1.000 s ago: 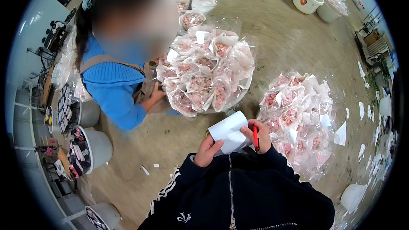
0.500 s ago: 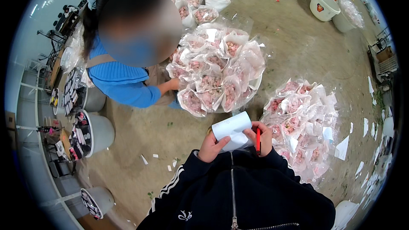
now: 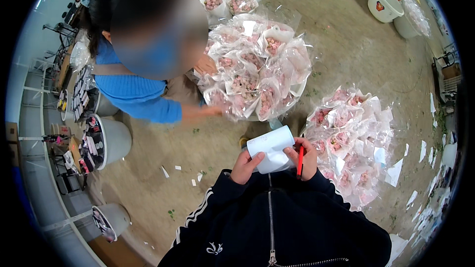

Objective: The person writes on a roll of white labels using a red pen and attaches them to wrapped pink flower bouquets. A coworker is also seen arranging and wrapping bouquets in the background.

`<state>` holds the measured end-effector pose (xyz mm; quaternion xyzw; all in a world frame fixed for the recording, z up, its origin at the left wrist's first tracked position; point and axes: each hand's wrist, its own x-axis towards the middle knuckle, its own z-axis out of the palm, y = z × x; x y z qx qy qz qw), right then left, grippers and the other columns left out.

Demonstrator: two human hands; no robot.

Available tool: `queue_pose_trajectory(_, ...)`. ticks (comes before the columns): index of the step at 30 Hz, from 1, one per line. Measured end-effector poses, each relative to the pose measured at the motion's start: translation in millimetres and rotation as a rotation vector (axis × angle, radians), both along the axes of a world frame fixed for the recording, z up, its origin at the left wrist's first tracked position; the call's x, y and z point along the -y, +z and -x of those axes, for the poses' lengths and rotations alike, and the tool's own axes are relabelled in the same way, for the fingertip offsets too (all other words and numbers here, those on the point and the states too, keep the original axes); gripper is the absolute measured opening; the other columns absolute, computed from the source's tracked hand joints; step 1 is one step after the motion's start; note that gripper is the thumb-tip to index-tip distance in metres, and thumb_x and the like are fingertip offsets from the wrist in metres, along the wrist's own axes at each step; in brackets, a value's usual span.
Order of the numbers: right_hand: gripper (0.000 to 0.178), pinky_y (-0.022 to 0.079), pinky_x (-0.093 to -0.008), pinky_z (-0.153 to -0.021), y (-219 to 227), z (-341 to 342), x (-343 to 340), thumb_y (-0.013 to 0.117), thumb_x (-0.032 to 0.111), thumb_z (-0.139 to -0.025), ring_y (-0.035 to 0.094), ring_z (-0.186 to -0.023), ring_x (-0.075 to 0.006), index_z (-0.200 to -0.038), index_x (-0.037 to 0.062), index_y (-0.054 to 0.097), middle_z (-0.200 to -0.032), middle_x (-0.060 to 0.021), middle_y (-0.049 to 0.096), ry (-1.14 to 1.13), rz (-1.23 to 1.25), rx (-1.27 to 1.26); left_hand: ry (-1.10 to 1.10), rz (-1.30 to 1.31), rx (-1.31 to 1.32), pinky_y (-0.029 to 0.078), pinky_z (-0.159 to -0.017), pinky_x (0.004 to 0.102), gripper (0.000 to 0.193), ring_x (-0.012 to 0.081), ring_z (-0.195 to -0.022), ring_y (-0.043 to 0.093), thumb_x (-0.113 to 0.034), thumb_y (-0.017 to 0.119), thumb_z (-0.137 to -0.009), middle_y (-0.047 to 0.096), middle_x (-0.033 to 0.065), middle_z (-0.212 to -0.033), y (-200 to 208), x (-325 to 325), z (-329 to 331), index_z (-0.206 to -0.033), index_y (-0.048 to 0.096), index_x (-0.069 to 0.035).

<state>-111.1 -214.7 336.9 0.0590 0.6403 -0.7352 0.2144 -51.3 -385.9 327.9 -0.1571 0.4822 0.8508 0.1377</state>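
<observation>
Here, at twelve o'clock, another person's hand (image 3: 210, 111) touches the wrapped pink bouquets (image 3: 255, 66). At centre we hold a white notepad (image 3: 271, 149): our left hand (image 3: 246, 165) pinches its lower edge; our right hand (image 3: 303, 155) steadies it, fingers closed on a red pen (image 3: 300, 160).

White paper (image 3: 271, 149), red pen (image 3: 300, 160), pink bouquets (image 3: 257, 69), blue sweater (image 3: 131, 94), possibly grey buckets (image 3: 116, 138).

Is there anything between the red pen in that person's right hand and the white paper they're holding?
Nothing visible does. The right hand grips the red pen right against the edge of the white paper, which the left hand holds from the other side. The wrapped pink bouquets lie on the floor beyond, not between them.
</observation>
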Motion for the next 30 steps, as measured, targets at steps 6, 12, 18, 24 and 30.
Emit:
queue_pose_trajectory(6, 0.029, 0.041, -0.0202, -0.065, -2, 1, -10, 0.065, 0.005, -0.072, 0.050, -0.072, -0.0073, -0.097, -0.0018, 0.051, -0.079, -0.0029, 0.056, 0.021, -0.062, -0.019, -0.026, 0.025, -0.023, 0.037, -0.084, 0.0258, 0.035, 0.0118, -0.098, 0.047, -0.020, 0.047, -0.087, 0.052, 0.0047, -0.107, 3, -6, 5, -0.114, 0.045, 0.002)
queue_pose_trajectory(12, 0.029, 0.041, -0.0201, -0.064, -8, 4, -11, 0.065, 0.005, -0.072, 0.050, -0.071, -0.0072, -0.097, -0.0017, 0.051, -0.079, -0.0025, 0.056, -0.014, -0.082, -0.042, 0.008, 0.026, -0.028, 0.038, -0.083, 0.0256, 0.033, 0.0111, -0.096, 0.048, -0.020, 0.046, -0.087, 0.053, 0.0041, -0.105, 4, -11, 12, -0.112, 0.046, 0.002)
queue_pose_trajectory(18, 0.029, 0.041, -0.0208, -0.066, 0, 6, -14, 0.065, 0.005, -0.072, 0.050, -0.072, -0.0081, -0.097, -0.0016, 0.051, -0.082, -0.0035, 0.056, 0.005, -0.099, -0.051, -0.110, 0.095, -0.063, 0.038, -0.084, 0.0263, 0.034, 0.0122, -0.097, 0.048, -0.017, 0.046, -0.087, 0.051, 0.0059, -0.108, 1, -7, 12, -0.114, 0.043, 0.003)
queue_pose_trajectory(24, 0.034, 0.042, -0.0209, -0.066, 6, 10, -7, 0.064, 0.006, -0.073, 0.052, -0.071, -0.0081, -0.105, 0.0002, 0.052, -0.081, -0.0055, 0.059, -0.074, -0.197, -0.219, 0.069, 0.184, -0.164, 0.037, -0.084, 0.0259, 0.032, 0.0119, -0.096, 0.048, -0.015, 0.047, -0.086, 0.052, 0.0059, -0.107, 18, -10, 15, -0.112, 0.046, 0.003)
queue_pose_trajectory(30, 0.018, 0.035, -0.0186, -0.050, 32, 19, -7, 0.064, 0.011, -0.075, 0.043, -0.055, -0.0046, -0.086, 0.0005, 0.056, -0.060, 0.0007, 0.051, 0.057, -0.323, -0.283, 0.086, 0.371, -0.228, 0.037, -0.083, 0.0257, 0.031, 0.0124, -0.095, 0.048, -0.012, 0.050, -0.084, 0.053, 0.0067, -0.105, 34, -2, 15, -0.111, 0.046, 0.004)
